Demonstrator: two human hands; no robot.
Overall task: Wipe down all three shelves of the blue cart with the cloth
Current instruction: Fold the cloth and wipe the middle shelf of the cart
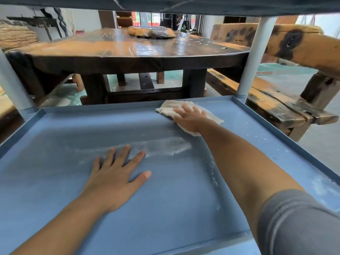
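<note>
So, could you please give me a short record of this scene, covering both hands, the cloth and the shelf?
shelf: blue cart shelf, with another shelf above it
cloth: off-white, crumpled, near the far edge, right of centre
right hand: pressing palm-down on the cloth
left hand: flat on bare shelf, fingers spread, holding nothing
residue: whitish streak between the hands
beyond: wooden table

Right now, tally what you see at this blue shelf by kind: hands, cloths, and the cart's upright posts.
Hands: 2, left hand flat on the shelf, right hand pressing the cloth
Cloths: 1
Upright posts: 2, left post, right post
Total: 5
</note>
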